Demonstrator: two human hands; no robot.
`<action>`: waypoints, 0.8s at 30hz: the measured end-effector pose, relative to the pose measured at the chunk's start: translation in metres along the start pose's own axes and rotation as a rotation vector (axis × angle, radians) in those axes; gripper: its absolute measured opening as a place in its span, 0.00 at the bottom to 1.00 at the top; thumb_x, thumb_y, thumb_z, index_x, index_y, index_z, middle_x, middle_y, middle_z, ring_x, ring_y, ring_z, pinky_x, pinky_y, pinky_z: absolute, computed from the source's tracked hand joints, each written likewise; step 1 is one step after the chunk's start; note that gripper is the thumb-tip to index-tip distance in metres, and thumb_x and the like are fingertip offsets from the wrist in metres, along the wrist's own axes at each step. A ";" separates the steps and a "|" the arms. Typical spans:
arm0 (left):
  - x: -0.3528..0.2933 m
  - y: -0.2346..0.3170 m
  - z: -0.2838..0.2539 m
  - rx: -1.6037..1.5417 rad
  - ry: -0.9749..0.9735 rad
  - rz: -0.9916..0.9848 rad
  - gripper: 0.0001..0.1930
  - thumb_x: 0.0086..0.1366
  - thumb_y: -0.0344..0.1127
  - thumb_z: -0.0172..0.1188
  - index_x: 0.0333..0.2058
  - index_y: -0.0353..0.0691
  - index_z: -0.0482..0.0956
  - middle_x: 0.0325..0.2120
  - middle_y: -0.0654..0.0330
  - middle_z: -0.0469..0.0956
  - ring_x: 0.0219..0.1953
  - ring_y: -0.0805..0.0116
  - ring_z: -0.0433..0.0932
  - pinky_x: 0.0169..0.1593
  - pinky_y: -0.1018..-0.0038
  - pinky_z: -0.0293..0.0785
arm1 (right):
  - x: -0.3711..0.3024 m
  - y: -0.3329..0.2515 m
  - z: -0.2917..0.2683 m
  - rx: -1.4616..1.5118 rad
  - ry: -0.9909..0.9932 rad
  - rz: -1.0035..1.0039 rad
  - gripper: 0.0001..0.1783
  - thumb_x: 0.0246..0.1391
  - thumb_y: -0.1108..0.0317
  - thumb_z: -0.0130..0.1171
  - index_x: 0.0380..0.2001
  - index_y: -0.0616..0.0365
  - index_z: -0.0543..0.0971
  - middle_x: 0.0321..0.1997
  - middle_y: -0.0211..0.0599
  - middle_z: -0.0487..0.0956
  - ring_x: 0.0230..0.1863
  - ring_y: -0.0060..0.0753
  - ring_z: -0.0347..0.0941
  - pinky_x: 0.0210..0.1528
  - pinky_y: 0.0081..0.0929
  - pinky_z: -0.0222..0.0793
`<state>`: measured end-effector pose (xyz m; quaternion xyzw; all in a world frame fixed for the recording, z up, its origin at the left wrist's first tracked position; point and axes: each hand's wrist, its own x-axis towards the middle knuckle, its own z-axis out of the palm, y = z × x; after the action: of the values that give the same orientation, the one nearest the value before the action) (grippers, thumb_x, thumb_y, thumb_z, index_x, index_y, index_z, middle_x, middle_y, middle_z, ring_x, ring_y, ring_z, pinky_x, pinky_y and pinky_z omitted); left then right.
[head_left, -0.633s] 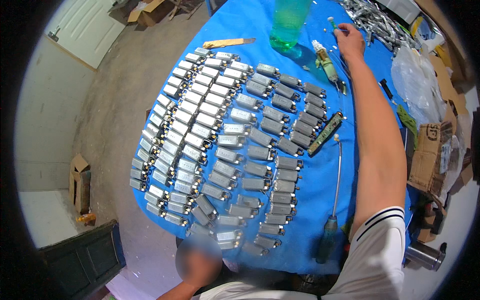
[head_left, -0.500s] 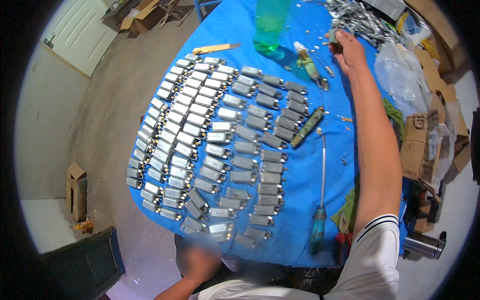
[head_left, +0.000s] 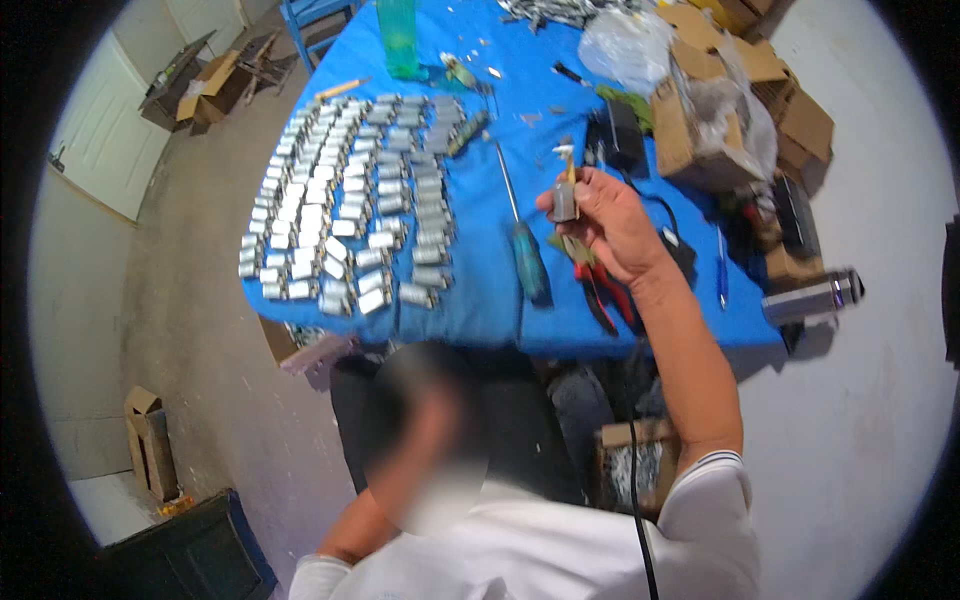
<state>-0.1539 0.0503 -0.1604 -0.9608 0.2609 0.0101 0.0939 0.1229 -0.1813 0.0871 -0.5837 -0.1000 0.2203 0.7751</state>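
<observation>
Above the right part of the blue-covered table [head_left: 480,325], my right hand [head_left: 620,220] is closed on a small grey rectangular block that looks like a battery cell [head_left: 565,203]. A yellow strip stands up from its top end. Beneath this hand lie pliers with red handles [head_left: 612,290], and to their left a screwdriver with a teal handle [head_left: 530,262]. My left hand [head_left: 435,410] is over my lap, near the table's front edge; blur hides its fingers. Rows of silver and grey battery cells [head_left: 315,190] cover the table's left half.
A green bottle [head_left: 398,45] stands at the far side near a yellow stick-like piece [head_left: 342,88]. To the right are a black box [head_left: 622,135], an open cardboard box [head_left: 700,140], clear plastic film [head_left: 625,50], a blue pen [head_left: 722,265] and a metal cylinder [head_left: 815,297].
My right hand has come back from the table's far side toward me, with the small block in its fingers. The view has shifted, showing more of my lap and the table's front edge.
</observation>
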 end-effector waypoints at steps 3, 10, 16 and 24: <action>0.002 0.031 -0.017 -0.126 0.042 -0.034 0.07 0.65 0.31 0.49 0.36 0.38 0.76 0.30 0.58 0.74 0.33 0.68 0.74 0.35 0.72 0.72 | -0.092 0.017 0.036 -0.053 0.034 0.054 0.15 0.63 0.62 0.51 0.48 0.61 0.71 0.42 0.43 0.80 0.39 0.26 0.76 0.40 0.21 0.73; -0.013 0.057 -0.071 -2.542 -0.170 -0.628 0.12 0.66 0.43 0.51 0.25 0.48 0.69 0.18 0.70 0.63 0.19 0.78 0.62 0.22 0.80 0.59 | -0.236 0.085 0.095 -0.164 0.083 0.207 0.16 0.63 0.62 0.52 0.48 0.61 0.72 0.44 0.40 0.80 0.39 0.25 0.76 0.43 0.22 0.72; -0.033 0.084 -0.163 -2.409 0.102 -0.628 0.11 0.65 0.44 0.52 0.27 0.46 0.72 0.18 0.70 0.66 0.18 0.79 0.63 0.21 0.80 0.59 | -0.286 0.106 0.112 -0.290 0.084 0.205 0.13 0.61 0.69 0.52 0.46 0.64 0.74 0.40 0.33 0.79 0.38 0.21 0.75 0.37 0.22 0.74; -0.045 0.110 -0.142 -1.022 0.344 -0.295 0.14 0.72 0.38 0.45 0.30 0.37 0.73 0.20 0.58 0.71 0.23 0.67 0.70 0.27 0.71 0.67 | -0.314 0.120 0.115 -0.231 0.123 0.278 0.11 0.57 0.69 0.59 0.40 0.64 0.76 0.35 0.30 0.78 0.34 0.18 0.74 0.29 0.18 0.73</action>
<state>-0.2519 -0.0467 -0.0371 -0.8981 0.0973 -0.0351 -0.4274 -0.2287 -0.1993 0.0393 -0.6894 0.0044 0.2766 0.6695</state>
